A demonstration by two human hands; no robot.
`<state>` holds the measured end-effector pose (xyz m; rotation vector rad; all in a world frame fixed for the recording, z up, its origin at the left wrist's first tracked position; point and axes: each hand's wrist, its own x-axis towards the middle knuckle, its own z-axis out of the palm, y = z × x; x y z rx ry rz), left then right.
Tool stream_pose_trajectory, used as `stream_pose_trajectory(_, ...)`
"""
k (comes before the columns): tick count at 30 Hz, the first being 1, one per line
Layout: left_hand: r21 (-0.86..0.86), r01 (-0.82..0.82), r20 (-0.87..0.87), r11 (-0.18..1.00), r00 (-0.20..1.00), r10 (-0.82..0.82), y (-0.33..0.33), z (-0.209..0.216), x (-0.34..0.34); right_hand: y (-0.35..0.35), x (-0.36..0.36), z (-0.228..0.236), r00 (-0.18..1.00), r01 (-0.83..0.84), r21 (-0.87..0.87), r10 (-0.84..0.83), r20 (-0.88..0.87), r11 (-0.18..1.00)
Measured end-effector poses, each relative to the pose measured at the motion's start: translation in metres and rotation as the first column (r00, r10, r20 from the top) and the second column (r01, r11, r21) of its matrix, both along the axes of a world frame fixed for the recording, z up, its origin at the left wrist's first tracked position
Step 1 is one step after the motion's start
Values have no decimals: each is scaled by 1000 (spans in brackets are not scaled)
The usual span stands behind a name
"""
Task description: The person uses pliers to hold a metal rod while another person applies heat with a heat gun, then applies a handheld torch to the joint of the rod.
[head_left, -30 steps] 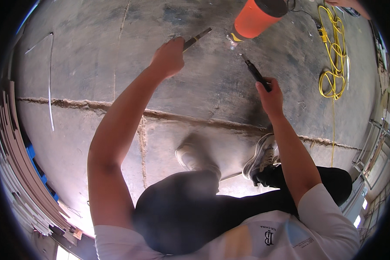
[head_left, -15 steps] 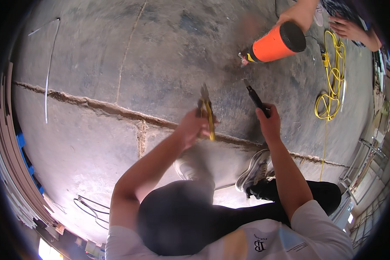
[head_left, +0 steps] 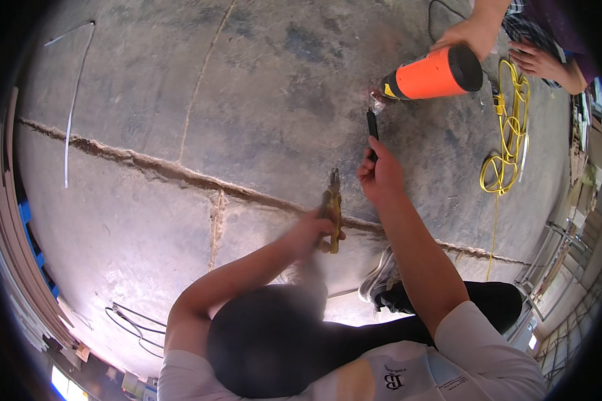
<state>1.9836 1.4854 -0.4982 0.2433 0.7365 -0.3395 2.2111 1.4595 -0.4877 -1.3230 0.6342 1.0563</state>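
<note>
My left hand (head_left: pixel 318 231) is closed around yellow-handled pliers (head_left: pixel 335 212), their jaws pointing up and away from me over the floor. My right hand (head_left: pixel 380 175) grips a slim black stick-like tool (head_left: pixel 372 127); its exact kind is not clear. The tool's far tip is right by the nozzle of an orange heat gun (head_left: pixel 428 77) with a black rear end; whether they touch I cannot tell. Another person's hand (head_left: pixel 467 39) holds the heat gun from the far right. That person's other hand (head_left: pixel 538 63) rests close to their leg.
A coiled yellow extension cord (head_left: pixel 512 134) lies on the concrete floor at the right. A rough crack (head_left: pixel 134 159) runs across the floor. At the left lie a bent thin white strip (head_left: pixel 68 137), a black cable loop (head_left: pixel 130 322) and stacked long boards (head_left: pixel 10 207).
My right hand has moved forward and left, bringing the black tool's tip to the heat gun's nozzle. My left hand has drawn the pliers back toward me and slightly right.
</note>
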Motion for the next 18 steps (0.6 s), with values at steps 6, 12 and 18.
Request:
stream_pose_trajectory(6, 113, 40, 28, 993, 999, -44, -13, -15, -8, -49, -17, 23, 893, -354, -185, 390, 224, 917)
stream_pose_trajectory(12, 140, 70, -30, 988, 997, -67, -25, -19, -9, -140, -4, 3, 717, -359, -555, 603, 351, 750)
stream_pose_trajectory(18, 268, 108, 82, 957, 987, -135, -29, -16, -4, -224, 51, -56, 567, -111, -815, 710, 418, 569)
